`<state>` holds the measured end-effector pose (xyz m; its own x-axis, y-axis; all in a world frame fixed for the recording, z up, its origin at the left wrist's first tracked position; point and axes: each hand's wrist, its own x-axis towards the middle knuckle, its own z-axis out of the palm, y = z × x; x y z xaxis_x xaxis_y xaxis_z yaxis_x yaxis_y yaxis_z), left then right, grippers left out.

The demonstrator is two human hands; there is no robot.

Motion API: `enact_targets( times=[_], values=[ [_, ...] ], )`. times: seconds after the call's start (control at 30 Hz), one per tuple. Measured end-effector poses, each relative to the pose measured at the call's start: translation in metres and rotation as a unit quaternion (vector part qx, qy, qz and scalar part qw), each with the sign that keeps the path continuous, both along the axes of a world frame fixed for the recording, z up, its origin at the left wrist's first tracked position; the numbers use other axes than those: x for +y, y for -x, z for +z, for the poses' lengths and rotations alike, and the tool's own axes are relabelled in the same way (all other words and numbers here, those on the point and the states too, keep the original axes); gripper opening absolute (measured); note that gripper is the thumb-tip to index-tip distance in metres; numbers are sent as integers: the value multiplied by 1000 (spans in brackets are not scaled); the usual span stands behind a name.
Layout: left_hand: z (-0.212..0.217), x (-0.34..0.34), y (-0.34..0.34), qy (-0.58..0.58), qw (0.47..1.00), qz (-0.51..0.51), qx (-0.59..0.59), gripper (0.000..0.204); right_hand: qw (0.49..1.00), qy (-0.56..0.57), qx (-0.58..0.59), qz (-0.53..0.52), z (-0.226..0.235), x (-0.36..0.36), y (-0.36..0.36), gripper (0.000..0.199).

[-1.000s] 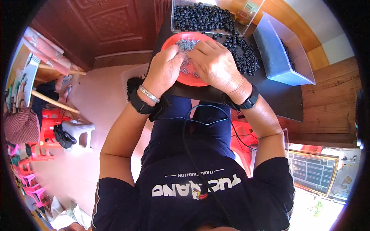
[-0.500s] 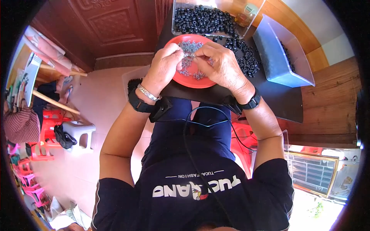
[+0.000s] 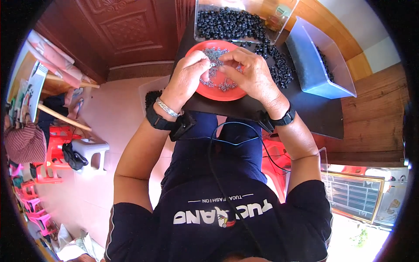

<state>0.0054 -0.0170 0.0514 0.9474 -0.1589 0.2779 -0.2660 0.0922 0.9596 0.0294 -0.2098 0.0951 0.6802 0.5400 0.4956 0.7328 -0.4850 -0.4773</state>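
Observation:
My left hand (image 3: 188, 76) is closed in a pinch over a red round dish (image 3: 238, 93). A small shiny metal piece (image 3: 213, 64) shows at its fingertips; its exact kind is too small to make out. Facing it from the right, my right hand (image 3: 253, 74) has its thumb and forefinger apart, and nothing shows between them. In the dish, below both hands, many small silvery metal pieces (image 3: 227, 85) lie scattered, partly hidden by the fingers.
The dish sits on a dark table (image 3: 321, 113). Black ring-like parts fill a clear bin (image 3: 196, 32) and spill in a heap (image 3: 281, 72) beside the dish. A translucent bluish bin (image 3: 307, 63) stands at the right. A thin cable (image 3: 210, 153) hangs across my lap.
My right thumb and forefinger have parted and drawn slightly away from the metal piece at my left fingertips. My left hand stays nearly in place.

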Motion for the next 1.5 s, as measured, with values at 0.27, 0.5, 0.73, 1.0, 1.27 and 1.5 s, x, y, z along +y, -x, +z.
enact_targets(
  times=[0.27,0.5,0.73,1.0,1.27,1.5],
  values=[
    [3,-1,2,-32,999,3,-37,18,972,-9,230,47,5,7,5,19],
    [-2,-2,1,-42,997,3,-58,18,915,-73,384,95,-5,6,-5,18],
    [-3,-7,3,-64,995,44,-57,17,938,-107,325,61,-4,5,1,17],
    [-19,-2,-7,-63,996,58,-7,19,988,-48,145,-14,-8,13,5,16],
    [-13,4,-15,-95,993,64,7,19,992,2,121,-37,-5,2,-5,16],
    [-11,6,-14,-52,997,52,-30,19,997,-18,8,-81,-11,-6,-17,16]
  ],
)
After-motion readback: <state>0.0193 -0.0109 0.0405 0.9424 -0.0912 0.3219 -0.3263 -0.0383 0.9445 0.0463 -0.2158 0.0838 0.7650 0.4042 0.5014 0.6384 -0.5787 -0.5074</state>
